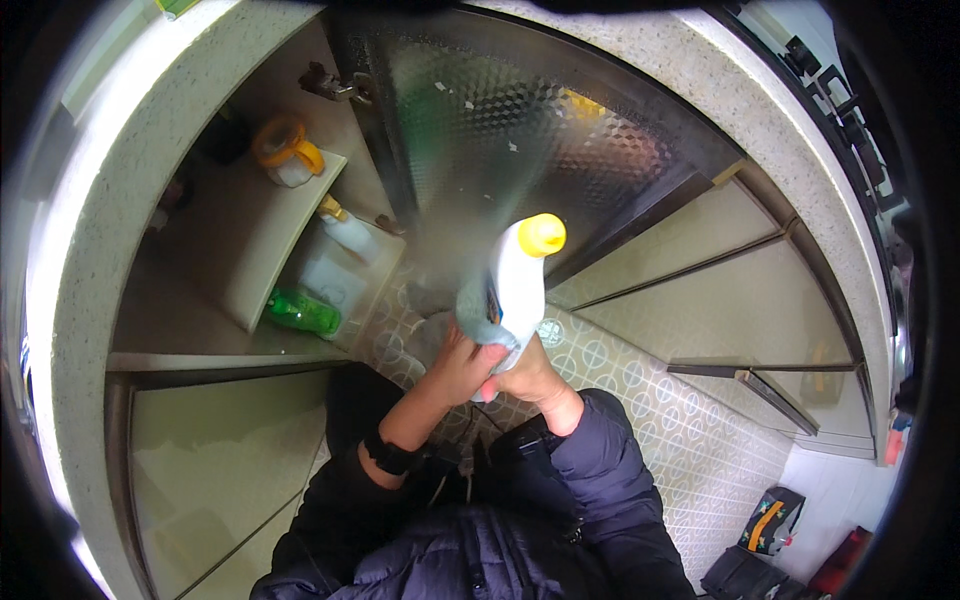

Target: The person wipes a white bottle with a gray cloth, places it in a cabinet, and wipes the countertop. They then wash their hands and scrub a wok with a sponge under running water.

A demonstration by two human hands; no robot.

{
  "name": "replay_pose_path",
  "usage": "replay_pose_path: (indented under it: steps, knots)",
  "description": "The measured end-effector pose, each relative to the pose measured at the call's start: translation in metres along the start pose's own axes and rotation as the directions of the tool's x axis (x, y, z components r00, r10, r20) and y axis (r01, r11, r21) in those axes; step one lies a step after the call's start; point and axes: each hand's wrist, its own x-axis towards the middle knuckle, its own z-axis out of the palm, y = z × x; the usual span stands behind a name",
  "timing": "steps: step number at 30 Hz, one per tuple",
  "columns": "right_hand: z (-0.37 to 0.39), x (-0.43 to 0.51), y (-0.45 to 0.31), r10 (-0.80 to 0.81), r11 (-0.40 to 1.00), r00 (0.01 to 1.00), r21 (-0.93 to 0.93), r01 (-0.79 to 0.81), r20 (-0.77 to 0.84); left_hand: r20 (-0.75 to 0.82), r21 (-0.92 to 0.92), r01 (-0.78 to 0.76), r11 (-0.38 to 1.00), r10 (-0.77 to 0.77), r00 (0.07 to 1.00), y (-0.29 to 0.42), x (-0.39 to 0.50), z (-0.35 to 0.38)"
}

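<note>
A white plastic bottle (520, 289) with a yellow cap (541, 235) is held in front of me, its cap end pointing away. My right hand (531, 373) grips its lower part. On the other side, my left hand (456, 366) presses a grey-blue cloth (480, 319) against the bottle's side. The cloth covers part of the bottle, and the left fingers are partly hidden behind it. Both hands meet near the bottle's base, above the tiled floor.
An open cabinet at left has a shelf (281, 247) with an orange-lidded jar (289, 154). Below are a spray bottle (349, 231) and a green bottle (304, 312) lying down. A textured-glass door (487, 127) stands ahead. Cabinet fronts (720, 285) line the right; bags (769, 521) sit lower right.
</note>
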Motion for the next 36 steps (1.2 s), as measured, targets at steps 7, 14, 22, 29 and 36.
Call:
replay_pose_path:
  steps: [7,14,22,29,36]
  knots:
    - [-0.009,0.005,-0.014,-0.183,0.969,0.981,0.154,0.191,-0.061,-0.047,-0.163,0.116,0.98,-0.125,0.991,-0.032,-0.04,0.016]
    - [-0.003,0.001,-0.017,-0.18,0.971,0.984,0.159,0.18,-0.014,-0.021,-0.548,0.336,0.766,-0.414,0.91,-0.04,-0.043,0.004]
    - [-0.009,-0.002,-0.016,-0.194,0.98,0.979,0.022,0.196,-0.066,0.08,-0.923,0.228,0.309,-0.428,0.9,0.001,-0.031,-0.035]
    - [-0.009,-0.005,-0.022,-0.202,0.974,0.978,0.094,0.206,-0.048,-0.168,-0.805,-0.267,0.53,0.229,0.959,0.068,-0.049,-0.096]
    - [-0.005,-0.005,-0.025,-0.169,0.976,0.984,0.126,0.176,-0.06,0.141,0.62,-0.109,0.777,0.027,0.99,0.056,-0.059,-0.077]
